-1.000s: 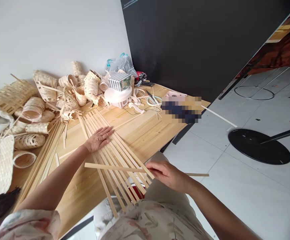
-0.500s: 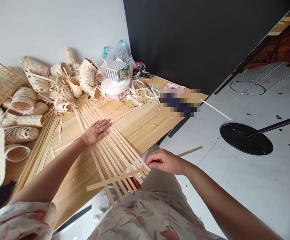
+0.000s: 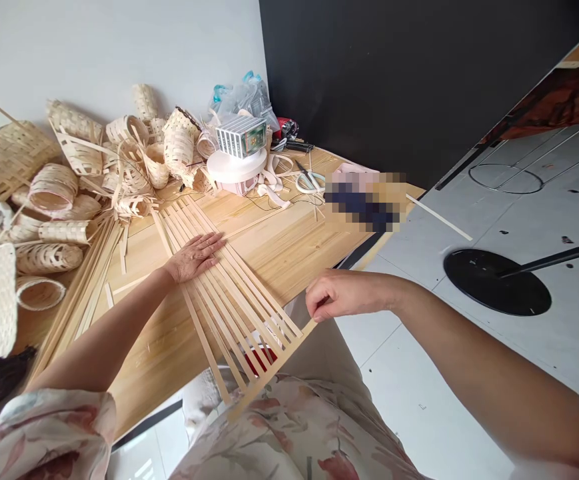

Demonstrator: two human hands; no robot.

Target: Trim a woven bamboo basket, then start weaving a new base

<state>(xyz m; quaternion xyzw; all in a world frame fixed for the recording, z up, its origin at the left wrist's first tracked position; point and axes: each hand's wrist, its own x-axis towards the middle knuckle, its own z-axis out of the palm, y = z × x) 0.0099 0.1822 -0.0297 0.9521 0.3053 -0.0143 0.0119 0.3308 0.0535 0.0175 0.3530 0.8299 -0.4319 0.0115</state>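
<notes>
Pressing flat, the left hand [image 3: 194, 259] pinned the parallel bamboo strips [image 3: 229, 287] to the pine desk [image 3: 269, 257]. The right hand [image 3: 342, 295] curled at the end of the crosswise strip [image 3: 269, 373]; contact could not be determined. Strips judged light, stiff, shift-prone; grip near ends. Woven bamboo pieces [image 3: 54, 193] lay heaped beyond.

**Strips** [image 3: 229, 293]: bamboo, pale, matt, fine grain.
**Table top** [image 3: 274, 260]: wood, lt colour, smooth, semi-gloss.
**Woven baskets** [image 3: 54, 190]: bamboo, rough, dry finish.
**Bag** [image 3: 242, 97]: clear plastic, glossy, crinkled.
**Round stand** [image 3: 229, 167]: wht plastic, smooth.
**Sleeve** [image 3: 44, 427]: floral cloth, soft, matt.
**Wall panel** [image 3: 394, 87]: blk, matt.
**Floor tiles** [image 3: 444, 413]: lt grey, smooth, w/ slight sheen.
</notes>
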